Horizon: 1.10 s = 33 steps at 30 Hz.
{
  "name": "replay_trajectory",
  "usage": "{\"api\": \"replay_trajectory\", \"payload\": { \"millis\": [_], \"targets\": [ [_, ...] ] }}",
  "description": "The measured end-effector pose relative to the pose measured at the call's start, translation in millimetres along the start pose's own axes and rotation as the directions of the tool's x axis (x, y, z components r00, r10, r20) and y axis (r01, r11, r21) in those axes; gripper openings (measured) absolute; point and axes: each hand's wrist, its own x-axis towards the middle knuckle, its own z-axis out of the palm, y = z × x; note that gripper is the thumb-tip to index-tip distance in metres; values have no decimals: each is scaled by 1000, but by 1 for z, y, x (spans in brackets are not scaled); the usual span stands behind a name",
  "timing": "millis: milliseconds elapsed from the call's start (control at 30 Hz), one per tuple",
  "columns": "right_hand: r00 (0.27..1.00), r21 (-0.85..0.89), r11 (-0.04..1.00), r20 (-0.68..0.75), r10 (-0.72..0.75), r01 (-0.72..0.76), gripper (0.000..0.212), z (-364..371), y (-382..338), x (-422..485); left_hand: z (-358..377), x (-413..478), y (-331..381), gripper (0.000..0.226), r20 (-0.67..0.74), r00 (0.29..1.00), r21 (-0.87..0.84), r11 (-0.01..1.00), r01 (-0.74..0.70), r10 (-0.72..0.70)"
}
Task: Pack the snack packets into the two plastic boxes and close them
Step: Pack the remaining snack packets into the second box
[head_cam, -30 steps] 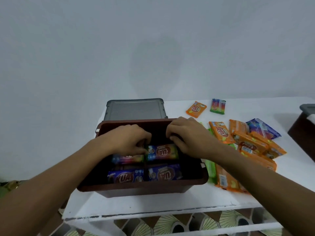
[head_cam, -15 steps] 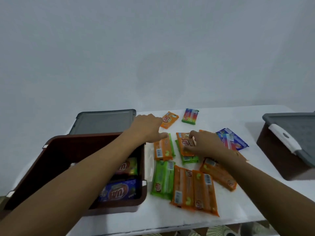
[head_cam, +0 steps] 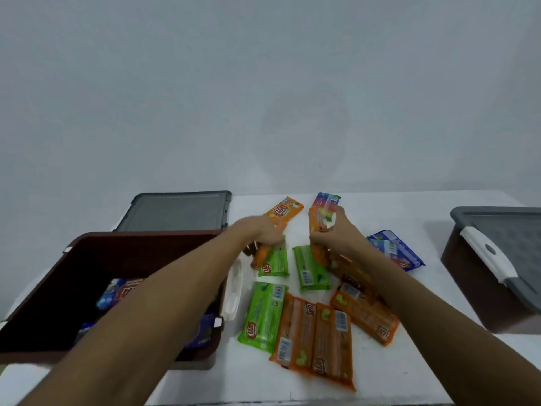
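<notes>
An open brown plastic box sits at the left with blue snack packets inside. Its grey lid lies behind it. A second brown box with a grey lid on it stands at the right. Orange, green and blue packets lie scattered between the boxes. My left hand grips an orange packet above a green packet. My right hand holds another orange packet lifted upright off the table.
The white table ends at a near edge just below the packets. A white latch hangs on the open box's right side. Two more packets lie near the back wall. Blue packets lie right of my right hand.
Both hands left the open box and reached right to the loose packets. Each has since picked up an orange packet. The view shifted right, bringing the second box in.
</notes>
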Motion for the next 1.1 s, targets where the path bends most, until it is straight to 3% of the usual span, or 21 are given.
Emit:
{"api": "replay_trajectory", "payload": {
  "millis": [67, 100, 200, 300, 400, 500, 567, 700, 800, 867, 933, 1100],
  "targets": [
    [994, 222, 975, 111, -16, -9, 78, -10, -2, -4, -14, -3, -6, 19, -20, 997, -429, 900, -71, 69],
    [988, 296, 955, 150, -37, -9, 66, -13, -5, -7, -22, -7, -8, 20, -58, 993, -562, 819, -118, 103],
    [977, 451, 892, 193, -89, -8, 47, -16, -12, -16, -43, -20, -7, 23, -158, 969, -678, 693, -245, 189],
    [968, 550, 835, 223, -111, -31, 51, -10, -23, -25, -60, -41, -20, 37, -233, 934, -589, 724, -358, 272],
    [963, 605, 794, 241, -123, -50, 31, 1, -40, -35, -70, -64, -52, 57, -319, 899, -439, 793, -422, 301],
    [962, 613, 788, 245, -122, -56, 14, 16, -64, -44, -79, -83, -93, 56, -390, 849, -216, 860, -462, 358],
    [954, 581, 814, 251, -163, -14, 20, 26, -81, -51, -87, -98, -123, 54, -378, 831, -43, 889, -456, 409],
    [913, 275, 932, 265, -311, 238, 20, 60, -120, -69, -100, -126, -184, 63, -256, 868, 284, 892, -352, 425],
    [895, 3, 931, 272, -352, 366, 22, 87, -140, -75, -97, -137, -211, 67, -169, 911, 449, 852, -268, 375],
    [876, -191, 884, 331, -351, 427, 25, 112, -150, -77, -89, -136, -228, 67, -119, 930, 555, 800, -228, 348],
    [862, -418, 772, 394, -320, 478, 27, 137, -153, -75, -77, -130, -237, 64, -89, 931, 631, 744, -222, 353],
    [872, -610, 635, 423, -245, 474, 24, 187, -145, -64, -51, -114, -244, 62, -50, 916, 743, 627, -232, 398]
  ]
}}
